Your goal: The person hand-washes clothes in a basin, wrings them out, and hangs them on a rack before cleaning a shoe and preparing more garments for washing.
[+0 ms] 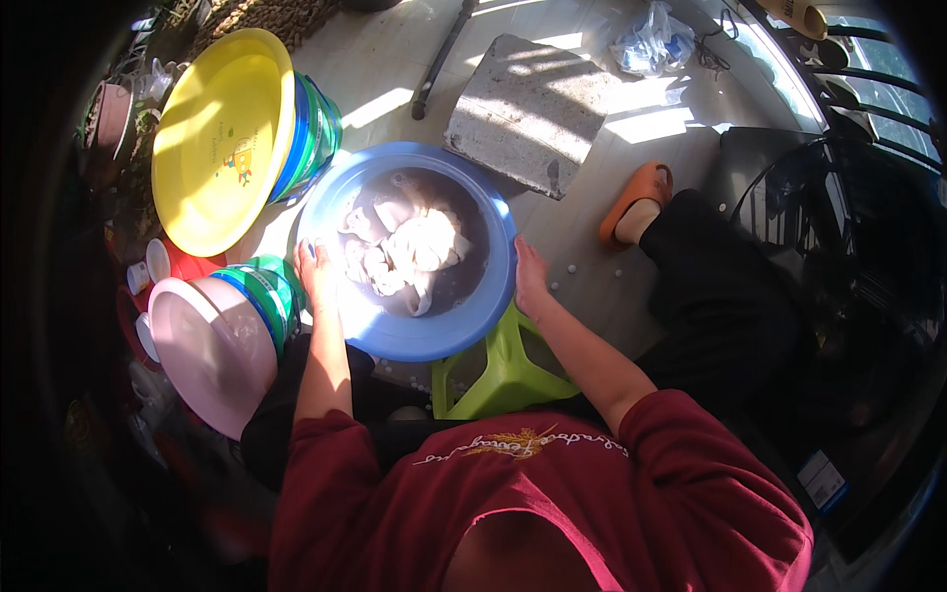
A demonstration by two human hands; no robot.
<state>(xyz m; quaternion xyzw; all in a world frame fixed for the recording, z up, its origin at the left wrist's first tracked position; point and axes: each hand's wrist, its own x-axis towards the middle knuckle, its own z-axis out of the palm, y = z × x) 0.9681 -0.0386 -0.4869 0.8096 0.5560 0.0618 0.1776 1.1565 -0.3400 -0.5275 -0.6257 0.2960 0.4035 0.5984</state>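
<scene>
A round blue basin (407,345) is in front of me, with greyish, slightly sudsy water inside. Bunched white cloth (426,242) lies in the water, part of it above the surface in bright sun. At the basin's left rim, my left hand (315,273) grips the edge with its fingers over it. On the opposite side my right hand (531,273) presses against the outer wall, its fingers partly hidden, so the basin is held between both hands. A lime-green plastic stool (503,373) shows partly under the basin's near right side.
Left of the basin stand a yellow basin (222,138) and a pink basin (212,345), both tilted against green-and-blue tubs. Beyond lies a stone slab (528,109), with a dark rod (444,59) beside it. A clear plastic bag (654,41) sits far right. My foot wears an orange clog (631,202).
</scene>
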